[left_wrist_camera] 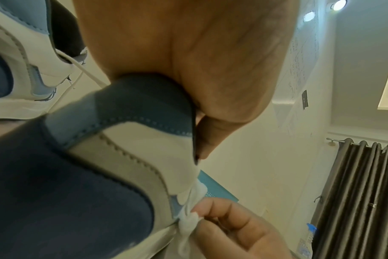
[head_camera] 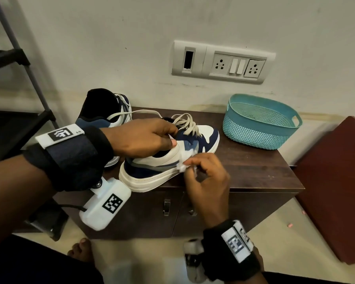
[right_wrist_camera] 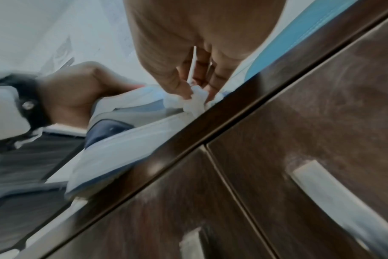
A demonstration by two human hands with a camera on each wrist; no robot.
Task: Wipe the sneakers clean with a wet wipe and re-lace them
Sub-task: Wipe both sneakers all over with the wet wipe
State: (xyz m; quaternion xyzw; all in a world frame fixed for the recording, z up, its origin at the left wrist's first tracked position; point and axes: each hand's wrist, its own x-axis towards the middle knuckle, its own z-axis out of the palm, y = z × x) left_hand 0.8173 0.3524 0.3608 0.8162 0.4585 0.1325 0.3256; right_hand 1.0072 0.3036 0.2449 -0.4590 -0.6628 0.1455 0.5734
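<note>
Sneakers sit on the cabinet (head_camera: 254, 171), and you are working on the near one. That sneaker (head_camera: 152, 167) lies along the front edge toward the left corner, heel at the edge and hanging a little over it, toe pointing toward the back. Your left hand (head_camera: 143, 138) grips its collar: the thumb lies on the white side panel and the other fingers curl over the rim by the tongue. From the left wrist view, the palm presses on the blue collar padding. Your right hand (head_camera: 205, 181) pinches a crumpled wipe (head_camera: 181, 166) between thumb and fingertips and presses it against the sneaker's side, low on the panel just above the sole. The remaining fingers are curled in; the right wrist view is blurred, yet shows the wipe bunched at your fingertips against the shoe. Loose laces (head_camera: 186, 121) cross the tongue of this sneaker, some still threaded through eyelets.

Behind your left wrist, the second sneaker (head_camera: 105, 107) stands at the back left corner, heel toward you, one lace trailing toward the near shoe. Near the back right corner sits a teal basket (head_camera: 254, 132), well apart from both shoes. On the wall above it is a switch panel (head_camera: 223, 62).
</note>
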